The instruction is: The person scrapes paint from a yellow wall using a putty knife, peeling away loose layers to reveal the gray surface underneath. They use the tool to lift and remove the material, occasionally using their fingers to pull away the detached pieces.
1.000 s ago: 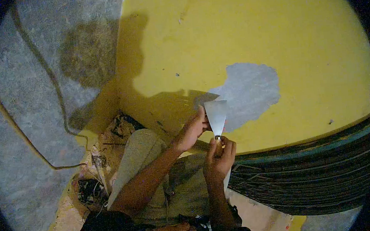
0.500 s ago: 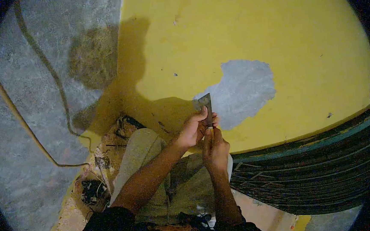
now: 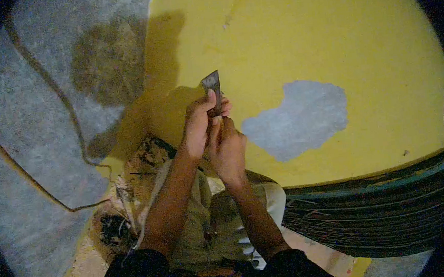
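A dark flat blade with a slanted tip (image 3: 213,83) points up and away, held in front of the yellow surface (image 3: 287,36). My left hand (image 3: 198,120) grips the blade, its thumb lying on the flat face and fingertips showing at the right edge. Just below, my right hand (image 3: 227,148) is closed round the lower end, where a small pale part shows between the fingers. Both hands touch or nearly touch each other. To their right lies a bare grey patch (image 3: 303,120) in the yellow.
Grey rough surface (image 3: 31,136) at the left carries a brown cable (image 3: 26,175). Dark clutter (image 3: 114,231) lies at lower left. A stack of dark curved sheets (image 3: 371,215) fills the lower right. My bent knees are below the hands.
Both hands and the blade have moved up and to the left, away from the grey patch. The grip looks the same.
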Available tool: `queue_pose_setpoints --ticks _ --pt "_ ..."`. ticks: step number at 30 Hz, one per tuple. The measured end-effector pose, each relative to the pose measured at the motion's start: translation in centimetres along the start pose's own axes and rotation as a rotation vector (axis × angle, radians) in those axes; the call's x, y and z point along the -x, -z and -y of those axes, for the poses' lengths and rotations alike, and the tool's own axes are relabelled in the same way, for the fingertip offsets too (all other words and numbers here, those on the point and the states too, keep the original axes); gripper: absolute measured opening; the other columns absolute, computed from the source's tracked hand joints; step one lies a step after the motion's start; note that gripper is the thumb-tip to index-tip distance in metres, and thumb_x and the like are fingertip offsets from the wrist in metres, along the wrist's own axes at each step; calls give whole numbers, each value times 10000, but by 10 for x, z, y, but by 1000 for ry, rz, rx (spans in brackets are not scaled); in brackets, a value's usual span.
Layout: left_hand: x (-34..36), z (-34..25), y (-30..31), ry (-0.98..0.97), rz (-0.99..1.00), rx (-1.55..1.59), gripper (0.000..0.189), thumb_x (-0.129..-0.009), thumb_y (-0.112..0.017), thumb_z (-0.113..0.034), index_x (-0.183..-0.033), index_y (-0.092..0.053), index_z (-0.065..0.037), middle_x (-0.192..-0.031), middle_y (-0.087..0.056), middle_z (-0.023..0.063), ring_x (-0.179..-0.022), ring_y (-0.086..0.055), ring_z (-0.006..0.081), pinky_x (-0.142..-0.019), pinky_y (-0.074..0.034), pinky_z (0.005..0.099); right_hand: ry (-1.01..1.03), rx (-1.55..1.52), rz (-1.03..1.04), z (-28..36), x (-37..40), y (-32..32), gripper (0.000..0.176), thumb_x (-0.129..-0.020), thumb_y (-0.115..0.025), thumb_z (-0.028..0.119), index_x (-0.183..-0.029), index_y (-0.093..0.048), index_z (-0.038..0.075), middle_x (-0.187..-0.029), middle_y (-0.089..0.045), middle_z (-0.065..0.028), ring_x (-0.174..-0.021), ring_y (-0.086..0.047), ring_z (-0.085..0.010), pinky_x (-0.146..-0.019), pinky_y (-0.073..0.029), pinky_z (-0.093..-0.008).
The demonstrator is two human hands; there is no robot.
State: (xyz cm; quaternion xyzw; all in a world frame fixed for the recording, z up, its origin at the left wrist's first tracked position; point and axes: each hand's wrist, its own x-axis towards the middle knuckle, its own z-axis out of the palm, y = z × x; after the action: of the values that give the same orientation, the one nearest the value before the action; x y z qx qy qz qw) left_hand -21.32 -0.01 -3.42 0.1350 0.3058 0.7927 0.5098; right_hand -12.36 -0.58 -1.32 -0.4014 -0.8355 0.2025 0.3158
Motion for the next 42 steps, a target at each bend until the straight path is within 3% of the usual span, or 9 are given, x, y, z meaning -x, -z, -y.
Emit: queue_pose_setpoints --ticks 9,13,18,28,30,31,33,37,42 --pt "18 104 10 409 127 136 358 -948 -530 -334 -892 -588 15 -770 -645 110 -662 -628 191 -603 -511 312 -197 101 -139 -56 81 13 297 -967 -461 265 -984 -546 -19 -700 -619 -213 -643 -621 -399 -567 -471 -449" --pt "31 119 -11 344 218 284 339 -950 -525 -334 -903 -577 -2 -806 -649 115 -683 -637 202 -623 -519 322 -221 272 -145 -66 92 43 297 -960 -483 259 -971 -573 -23 -695 -617 -216 -627 -624 -373 -556 -468 -429" --pt "21 108 -12 569 191 251 345 -943 -536 -342 -929 -574 0 -824 -645 117 -700 -636 207 -632 -525 336 -152 225 -202 -54 85 48 280 -952 -489 231 -882 -582 -24 -657 -596 -217 -585 -596 -384 -528 -451 -434" --pt "13 109 -14 526 302 148 423 -960 -473 -390 -929 -571 20 -803 -632 126 -683 -627 215 -559 -479 290 -154 273 -189 -63 79 42 281 -948 -489 208 -821 -567 -30 -632 -575 -239 -567 -575 -424 -494 -435 -446" --pt "14 106 -24 531 69 154 409 -970 -446 -389 -927 -570 -2 -789 -625 135 -644 -605 223 -527 -451 279 -84 15 -317 -64 72 29 278 -948 -490 204 -823 -571 -31 -644 -579 -246 -575 -578 -426 -502 -440 -450" --pt "10 102 -22 476 92 25 381 -970 -452 -372 -907 -572 -16 -781 -624 129 -624 -593 220 -532 -456 279 -12 -245 -435 -64 65 27 274 -947 -492 199 -825 -576 -31 -656 -583 -254 -583 -580 -429 -510 -445 -455" --pt "4 66 -32 218 -37 -119 385 -974 -445 -364 -829 -584 -35 -748 -620 98 -568 -550 177 -530 -445 269 90 55 -264 -58 34 29 271 -950 -489 202 -850 -584 -31 -677 -588 -267 -599 -585 -434 -523 -455 -461" --pt "-17 -10 -26 -99 27 -66 410 -945 -498 -413 -872 -599 -22 -711 -584 34 -610 -525 133 -556 -428 244 62 -90 -66 15 -17 35 283 -958 -473 208 -900 -575 -49 -696 -590 -281 -624 -590 -446 -529 -460 -467" --pt "3 28 0 115 -35 80 353 -939 -529 -395 -918 -574 -46 -760 -596 32 -621 -549 142 -614 -467 261 -61 -85 -76 -4 18 12 366 -983 -405 273 -959 -560 -57 -749 -607 -292 -678 -600 -469 -588 -471 -492"
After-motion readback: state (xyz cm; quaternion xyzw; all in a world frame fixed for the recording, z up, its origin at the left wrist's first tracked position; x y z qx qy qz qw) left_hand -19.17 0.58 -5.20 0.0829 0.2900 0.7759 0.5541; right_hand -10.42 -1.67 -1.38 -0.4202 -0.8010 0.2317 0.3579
